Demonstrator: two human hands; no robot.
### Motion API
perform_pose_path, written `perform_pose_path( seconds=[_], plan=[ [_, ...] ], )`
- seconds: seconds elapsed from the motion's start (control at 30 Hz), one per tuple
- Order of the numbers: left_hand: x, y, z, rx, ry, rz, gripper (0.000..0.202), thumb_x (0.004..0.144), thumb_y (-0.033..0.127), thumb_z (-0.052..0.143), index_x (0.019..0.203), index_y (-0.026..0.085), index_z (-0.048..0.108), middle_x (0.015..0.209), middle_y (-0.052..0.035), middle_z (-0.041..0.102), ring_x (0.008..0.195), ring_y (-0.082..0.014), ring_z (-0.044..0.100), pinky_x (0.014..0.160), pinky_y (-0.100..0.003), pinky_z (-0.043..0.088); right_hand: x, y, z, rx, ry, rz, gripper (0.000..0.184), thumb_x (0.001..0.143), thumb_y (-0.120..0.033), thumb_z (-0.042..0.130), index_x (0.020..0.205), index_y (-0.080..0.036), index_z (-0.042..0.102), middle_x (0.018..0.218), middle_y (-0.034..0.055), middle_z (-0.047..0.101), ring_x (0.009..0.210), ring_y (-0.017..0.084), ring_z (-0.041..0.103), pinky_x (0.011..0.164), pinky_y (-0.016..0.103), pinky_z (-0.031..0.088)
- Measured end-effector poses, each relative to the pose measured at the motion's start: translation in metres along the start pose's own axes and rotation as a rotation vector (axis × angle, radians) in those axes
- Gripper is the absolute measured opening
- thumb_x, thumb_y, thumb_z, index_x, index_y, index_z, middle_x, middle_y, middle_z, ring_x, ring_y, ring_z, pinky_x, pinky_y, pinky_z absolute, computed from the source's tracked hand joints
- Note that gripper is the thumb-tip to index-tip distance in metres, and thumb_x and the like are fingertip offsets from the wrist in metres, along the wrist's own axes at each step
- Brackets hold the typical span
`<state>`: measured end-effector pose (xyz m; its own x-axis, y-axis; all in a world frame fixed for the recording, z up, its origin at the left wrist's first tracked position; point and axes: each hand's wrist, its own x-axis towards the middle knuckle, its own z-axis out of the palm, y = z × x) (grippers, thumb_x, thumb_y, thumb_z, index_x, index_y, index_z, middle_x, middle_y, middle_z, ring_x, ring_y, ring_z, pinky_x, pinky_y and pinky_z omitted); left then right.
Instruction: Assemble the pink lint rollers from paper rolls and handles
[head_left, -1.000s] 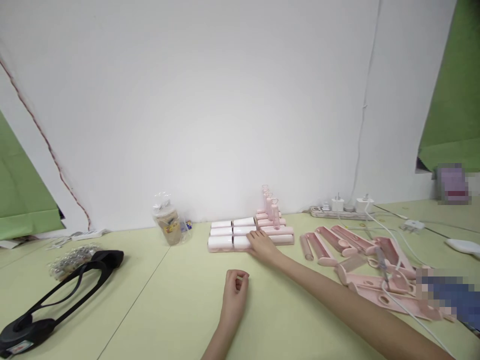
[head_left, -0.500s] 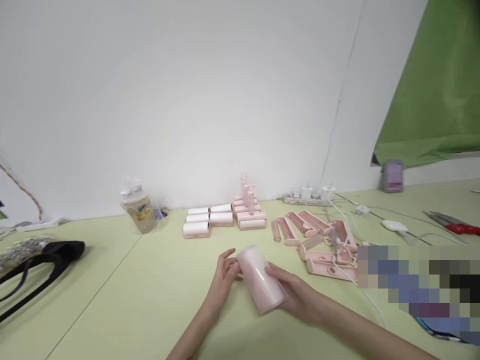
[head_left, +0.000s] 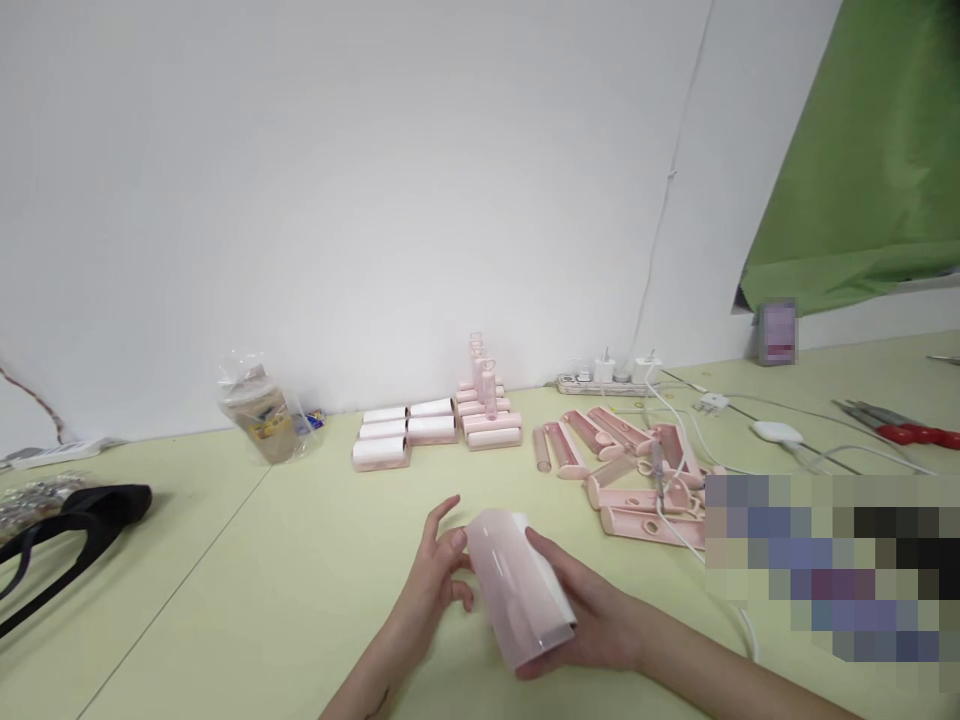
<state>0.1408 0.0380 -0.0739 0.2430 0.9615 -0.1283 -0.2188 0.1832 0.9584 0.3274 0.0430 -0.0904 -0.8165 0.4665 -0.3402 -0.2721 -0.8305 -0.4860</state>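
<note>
My right hand (head_left: 600,610) grips a pink-and-white roll (head_left: 514,595) with a glossy, partly see-through pink cover. The roll is tilted above the table, its top edge leaning away to the left. White shows along its right side, beside my right thumb. My left hand (head_left: 439,570) is open at the roll's left edge, fingers apart and index finger raised; whether it touches the roll I cannot tell. Behind them, several white rolls in pink holders (head_left: 381,453) lie in rows. Slim pink pieces (head_left: 491,425) with small upright bottle-like parts (head_left: 490,390) stand beside these.
Open pink half-shells (head_left: 649,525) are heaped at the right, a white cable across them. A power strip (head_left: 574,384) with chargers lies by the wall. Red-handled pliers (head_left: 911,432) lie far right; a bagged cup (head_left: 262,425) and black straps (head_left: 105,510) are left.
The roll has turned in my right hand, so a white strip now shows on its right side. It sits slightly lower. My left fingers have spread, and the whole view has shifted slightly.
</note>
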Motion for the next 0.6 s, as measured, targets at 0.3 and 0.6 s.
perform_pose_path(
  seconds=[0.3, 0.6],
  plan=[
    [-0.007, 0.011, 0.005, -0.013, 0.108, 0.078, 0.037, 0.069, 0.045, 0.058, 0.096, 0.020, 0.053, 0.091, -0.0045, 0.059, 0.084, -0.0192, 0.053, 0.069, -0.027, 0.043, 0.001, -0.003, -0.001, 0.071, -0.011, -0.013, 0.046, 0.078, -0.058, 0.042, 0.085, -0.014, 0.054, 0.068, 0.0047, 0.057, 0.064, 0.016, 0.056, 0.068, 0.030, 0.042],
    [0.006, 0.009, -0.019, -0.018, 0.233, 0.237, 0.072, 0.058, 0.038, 0.070, 0.121, 0.027, 0.037, 0.102, -0.0051, 0.058, 0.092, -0.0221, 0.055, 0.080, -0.032, 0.042, -0.012, -0.019, -0.015, 0.280, 0.043, -0.219, 0.038, 0.076, -0.052, 0.048, 0.092, -0.018, 0.053, 0.076, 0.0026, 0.055, 0.058, 0.010, 0.051, 0.052, 0.021, 0.035]
  ],
)
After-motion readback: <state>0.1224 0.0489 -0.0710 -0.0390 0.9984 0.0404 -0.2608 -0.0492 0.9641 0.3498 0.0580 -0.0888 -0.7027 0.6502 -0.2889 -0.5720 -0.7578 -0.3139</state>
